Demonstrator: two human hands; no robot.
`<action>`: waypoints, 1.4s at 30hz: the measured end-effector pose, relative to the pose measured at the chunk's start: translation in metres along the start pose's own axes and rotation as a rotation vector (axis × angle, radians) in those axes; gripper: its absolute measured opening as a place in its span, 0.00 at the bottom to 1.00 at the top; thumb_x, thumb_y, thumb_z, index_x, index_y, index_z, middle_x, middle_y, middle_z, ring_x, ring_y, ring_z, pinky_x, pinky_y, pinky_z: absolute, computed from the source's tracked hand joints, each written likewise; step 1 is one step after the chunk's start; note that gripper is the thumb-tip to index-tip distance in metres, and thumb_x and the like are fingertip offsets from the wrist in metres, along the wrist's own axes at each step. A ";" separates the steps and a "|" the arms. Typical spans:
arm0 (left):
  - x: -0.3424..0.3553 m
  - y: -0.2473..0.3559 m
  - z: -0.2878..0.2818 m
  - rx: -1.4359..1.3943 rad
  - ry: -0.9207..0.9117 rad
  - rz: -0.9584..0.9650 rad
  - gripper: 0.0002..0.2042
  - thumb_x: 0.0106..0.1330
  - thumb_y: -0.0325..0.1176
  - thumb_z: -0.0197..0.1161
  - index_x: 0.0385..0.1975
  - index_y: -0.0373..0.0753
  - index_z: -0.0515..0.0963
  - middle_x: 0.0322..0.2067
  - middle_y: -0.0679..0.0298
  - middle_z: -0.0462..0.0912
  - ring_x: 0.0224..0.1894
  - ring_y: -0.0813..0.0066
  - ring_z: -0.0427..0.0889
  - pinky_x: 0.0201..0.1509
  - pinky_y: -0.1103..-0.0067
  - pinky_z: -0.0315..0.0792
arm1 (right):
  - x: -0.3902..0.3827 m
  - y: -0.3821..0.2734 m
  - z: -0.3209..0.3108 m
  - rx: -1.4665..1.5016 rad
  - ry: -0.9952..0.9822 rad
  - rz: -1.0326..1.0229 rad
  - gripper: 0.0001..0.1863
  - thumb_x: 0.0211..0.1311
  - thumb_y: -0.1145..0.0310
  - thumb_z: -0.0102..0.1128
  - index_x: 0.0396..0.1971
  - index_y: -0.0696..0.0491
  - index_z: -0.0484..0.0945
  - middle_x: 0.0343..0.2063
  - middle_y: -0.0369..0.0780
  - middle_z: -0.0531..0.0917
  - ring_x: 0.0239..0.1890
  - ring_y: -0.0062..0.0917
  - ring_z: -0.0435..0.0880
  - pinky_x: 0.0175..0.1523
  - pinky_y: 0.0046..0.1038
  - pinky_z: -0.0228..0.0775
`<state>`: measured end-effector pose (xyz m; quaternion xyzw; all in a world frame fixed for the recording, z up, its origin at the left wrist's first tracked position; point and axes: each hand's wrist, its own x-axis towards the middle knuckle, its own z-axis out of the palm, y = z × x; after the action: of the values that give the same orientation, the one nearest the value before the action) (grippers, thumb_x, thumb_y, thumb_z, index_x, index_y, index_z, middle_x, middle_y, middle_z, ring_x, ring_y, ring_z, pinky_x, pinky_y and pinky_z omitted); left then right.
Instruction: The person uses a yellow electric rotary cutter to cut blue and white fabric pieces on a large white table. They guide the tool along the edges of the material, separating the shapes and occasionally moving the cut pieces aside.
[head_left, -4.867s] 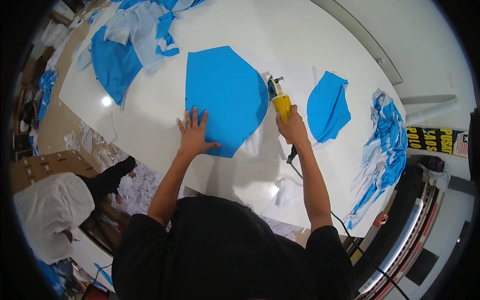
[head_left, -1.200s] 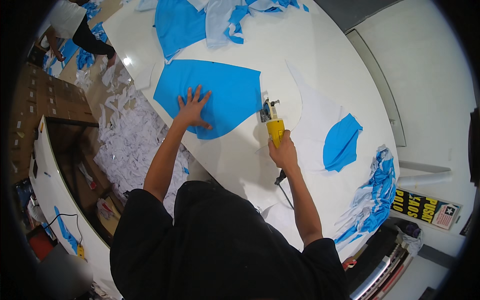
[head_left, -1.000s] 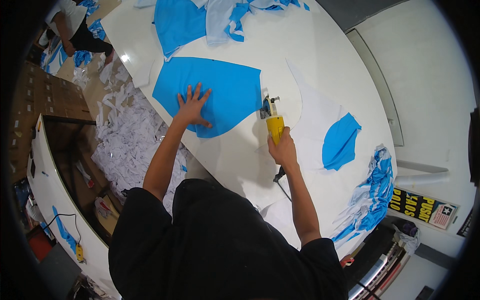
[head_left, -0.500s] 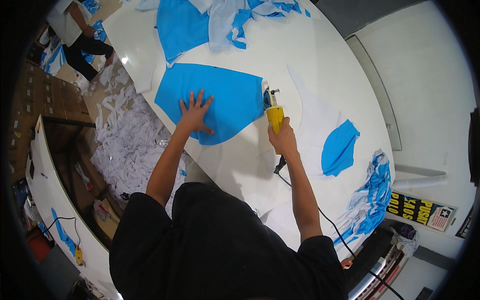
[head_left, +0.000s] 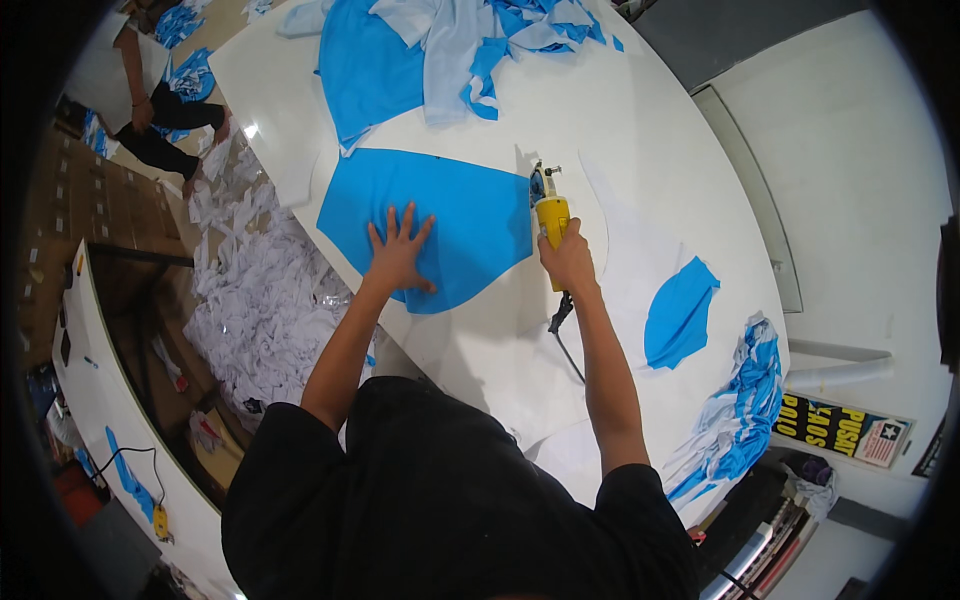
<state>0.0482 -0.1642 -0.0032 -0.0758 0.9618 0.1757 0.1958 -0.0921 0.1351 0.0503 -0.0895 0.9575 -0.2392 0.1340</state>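
Observation:
A large blue fabric piece [head_left: 470,220] lies flat on the white table [head_left: 660,150]. My left hand [head_left: 402,255] rests on its lower left part with fingers spread. In my right hand [head_left: 568,258] is a yellow electric cloth cutter [head_left: 553,217], its blade head at the piece's straight right edge and its black cord [head_left: 568,352] trailing down. Farther right, a smaller, creased blue piece [head_left: 680,315] lies on white material. A pile of blue and white fabric [head_left: 372,70] sits along the top of the table.
A co-worker [head_left: 130,90] in white top and dark trousers is at upper left, near white scraps [head_left: 260,310] heaped on the floor. Cardboard boxes [head_left: 62,230] and a second table [head_left: 120,400] are on the left. A blue-white fabric bundle [head_left: 745,400] lies at the right edge.
The cutter has moved up along the piece's right edge from a second ago; my left hand stays spread on it. The view has shifted, and the co-worker has stepped, legs now apart.

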 end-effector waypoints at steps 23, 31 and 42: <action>0.108 -0.077 -0.088 -0.590 0.302 0.207 0.03 0.60 0.26 0.63 0.28 0.35 0.82 0.26 0.51 0.84 0.28 0.50 0.83 0.44 0.63 0.79 | -0.099 0.023 -0.003 0.406 0.357 0.558 0.30 0.67 0.47 0.62 0.48 0.63 0.71 0.38 0.58 0.85 0.39 0.48 0.89 0.44 0.44 0.80; 0.203 0.119 -0.080 -0.275 0.735 0.607 0.43 0.71 0.46 0.61 0.79 0.34 0.48 0.77 0.36 0.47 0.78 0.34 0.50 0.78 0.45 0.48 | -0.239 0.058 -0.034 0.705 0.757 0.813 0.23 0.69 0.57 0.63 0.47 0.62 0.70 0.33 0.47 0.83 0.25 0.31 0.86 0.28 0.34 0.80; 0.064 0.230 0.088 0.204 -0.266 1.230 0.32 0.69 0.57 0.63 0.65 0.41 0.75 0.74 0.58 0.66 0.78 0.57 0.59 0.79 0.47 0.48 | -0.379 0.157 -0.031 0.731 0.917 1.049 0.24 0.65 0.58 0.65 0.47 0.63 0.72 0.35 0.48 0.84 0.33 0.32 0.88 0.37 0.34 0.81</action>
<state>-0.0292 0.0766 -0.0337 0.5319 0.8088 0.1714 0.1833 0.2411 0.3745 0.0815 0.5316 0.6950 -0.4576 -0.1580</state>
